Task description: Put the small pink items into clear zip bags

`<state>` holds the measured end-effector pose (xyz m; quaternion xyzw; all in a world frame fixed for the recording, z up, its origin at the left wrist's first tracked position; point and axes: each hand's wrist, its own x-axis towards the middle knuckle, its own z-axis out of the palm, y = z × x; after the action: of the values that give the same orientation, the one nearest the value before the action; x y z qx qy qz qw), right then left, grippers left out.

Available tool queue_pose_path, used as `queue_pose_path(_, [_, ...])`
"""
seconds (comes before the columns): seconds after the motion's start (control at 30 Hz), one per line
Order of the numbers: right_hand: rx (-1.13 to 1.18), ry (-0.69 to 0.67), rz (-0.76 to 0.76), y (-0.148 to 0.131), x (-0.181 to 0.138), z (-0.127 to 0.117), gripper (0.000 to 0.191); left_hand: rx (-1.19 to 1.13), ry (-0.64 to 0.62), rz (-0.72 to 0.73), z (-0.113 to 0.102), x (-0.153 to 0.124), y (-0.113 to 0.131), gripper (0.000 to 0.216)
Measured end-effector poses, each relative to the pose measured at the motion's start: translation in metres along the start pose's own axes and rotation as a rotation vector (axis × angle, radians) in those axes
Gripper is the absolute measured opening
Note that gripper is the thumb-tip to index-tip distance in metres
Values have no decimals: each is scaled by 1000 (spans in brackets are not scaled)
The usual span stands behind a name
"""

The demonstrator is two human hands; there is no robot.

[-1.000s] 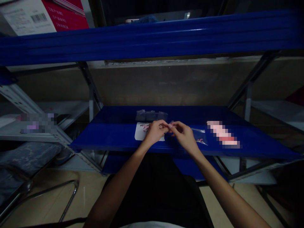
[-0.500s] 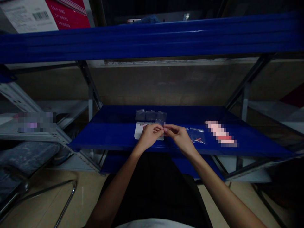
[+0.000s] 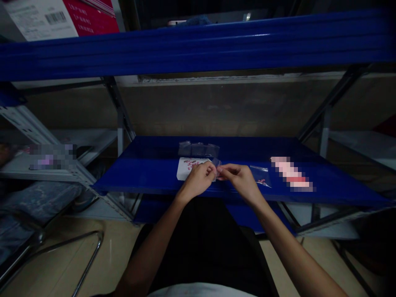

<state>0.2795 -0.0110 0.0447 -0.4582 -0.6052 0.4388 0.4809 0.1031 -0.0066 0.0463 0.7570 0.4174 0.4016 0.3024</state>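
My left hand (image 3: 199, 180) and my right hand (image 3: 239, 180) meet over the front of a blue metal shelf (image 3: 148, 173). Both pinch a small clear plastic bag (image 3: 216, 164) between thumb and fingers, one at each side. Under my left hand lies a white sheet (image 3: 184, 168) with several small pink pieces on it. A stack of clear little bags (image 3: 198, 149) sits just behind it. Another small clear bag (image 3: 260, 176) with pink bits inside lies to the right of my right hand.
A pink and white strip (image 3: 291, 174) lies further right on the shelf. A blue upper shelf beam (image 3: 198, 45) spans overhead, with a red and white box (image 3: 62, 16) on it. Grey shelving (image 3: 46, 165) stands at left, a chair frame (image 3: 86, 251) below.
Both hands stayed together at the same spot on the shelf front, shifting their pinch on the small clear bag slightly; the view moved a little.
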Motion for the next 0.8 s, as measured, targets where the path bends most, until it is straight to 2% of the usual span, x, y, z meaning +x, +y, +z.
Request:
queue_pose_path(0.23, [-472,52,-217,-5,-4,0,25,185,46,11,3,-4,7,13])
queue_pose_path(0.47, [-572,-28,-303,-11,-3,-3,24,385,-24,3,-3,-8,23,21])
queue_pose_path(0.6, [-670,21,-398,-13,-5,-2,24,537,80,-44,-10,-7,25,17])
queue_pose_path(0.73, [-714,46,-360,-13,-9,2,24,581,166,-119,-17,-8,23,15])
queue_pose_path(0.8, [-716,64,-334,-13,-10,5,25,523,180,-75,-16,-8,21,7])
